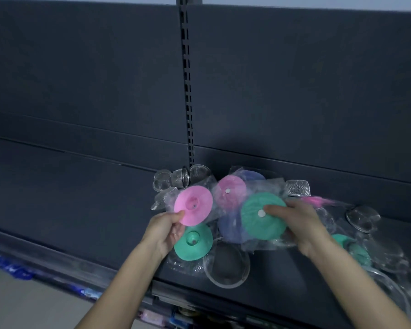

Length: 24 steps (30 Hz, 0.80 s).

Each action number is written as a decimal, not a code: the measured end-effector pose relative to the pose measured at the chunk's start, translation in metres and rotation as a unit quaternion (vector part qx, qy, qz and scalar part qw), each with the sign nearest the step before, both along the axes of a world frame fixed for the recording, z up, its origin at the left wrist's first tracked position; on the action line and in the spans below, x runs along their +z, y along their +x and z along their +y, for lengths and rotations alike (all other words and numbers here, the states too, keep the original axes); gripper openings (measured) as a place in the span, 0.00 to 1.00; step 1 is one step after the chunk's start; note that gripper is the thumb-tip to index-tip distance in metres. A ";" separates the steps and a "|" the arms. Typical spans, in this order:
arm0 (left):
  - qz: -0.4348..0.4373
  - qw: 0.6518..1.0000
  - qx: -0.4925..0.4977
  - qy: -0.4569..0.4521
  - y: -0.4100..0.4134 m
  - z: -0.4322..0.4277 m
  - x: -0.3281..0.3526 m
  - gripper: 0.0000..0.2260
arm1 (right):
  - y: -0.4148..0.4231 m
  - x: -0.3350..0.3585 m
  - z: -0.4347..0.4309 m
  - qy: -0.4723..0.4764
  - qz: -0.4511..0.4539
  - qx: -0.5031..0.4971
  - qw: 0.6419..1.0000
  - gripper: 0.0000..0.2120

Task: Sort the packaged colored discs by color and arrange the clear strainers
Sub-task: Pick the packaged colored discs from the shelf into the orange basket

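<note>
Pinched the pink disc's [193, 205] lower-left edge with the left grip [166, 231], centre frame. Clamped the right grip [299, 224] on a green disc [256, 226] just right of it, thumb on its face. Had other discs [230, 191] heaped on the shelf [105, 222], strainers [178, 178] behind them.

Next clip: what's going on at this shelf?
A person is working through a mixed heap on a dark shelf. The left hand pinches the edge of a bagged pink disc, while the right hand grips a bagged green disc. A second green disc, a second pink disc and a purple disc sit in the heap, with clear strainers scattered around. The colors are not yet sorted.
</note>
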<state>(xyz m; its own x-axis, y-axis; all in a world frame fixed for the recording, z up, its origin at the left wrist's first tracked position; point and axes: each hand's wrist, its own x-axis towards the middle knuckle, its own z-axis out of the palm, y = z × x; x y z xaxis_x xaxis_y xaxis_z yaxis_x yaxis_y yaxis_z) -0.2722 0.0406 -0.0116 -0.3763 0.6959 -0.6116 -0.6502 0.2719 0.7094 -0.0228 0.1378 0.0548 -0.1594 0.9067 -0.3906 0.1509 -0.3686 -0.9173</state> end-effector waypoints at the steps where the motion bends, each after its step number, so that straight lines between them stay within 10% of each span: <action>1: 0.008 1.000 -0.017 0.005 -0.001 -0.002 0.002 0.02 | 0.003 0.005 0.003 -0.003 0.025 -0.005 1.000 0.07; 10: 0.204 0.961 -0.160 -0.096 0.000 -0.036 -0.002 0.02 | -0.019 0.011 0.033 -0.078 0.236 0.017 0.968 0.05; 17: 0.325 0.927 -0.152 -0.106 0.009 -0.039 -0.008 0.06 | -0.055 -0.032 0.042 0.053 -0.068 0.008 0.996 0.12; 24: 0.298 0.946 -0.099 -0.076 0.018 -0.030 -0.005 0.34 | -0.072 -0.043 0.037 0.071 -0.083 0.032 0.994 0.09</action>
<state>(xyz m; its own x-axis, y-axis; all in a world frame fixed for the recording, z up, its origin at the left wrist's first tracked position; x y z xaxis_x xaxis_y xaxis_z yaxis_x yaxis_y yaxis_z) -0.2543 0.0106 -0.0166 -0.5568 0.7098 -0.4315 -0.0728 0.4758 0.8765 -0.0945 0.1749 0.0119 -0.1624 0.9447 -0.2848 0.3228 -0.2219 -0.9201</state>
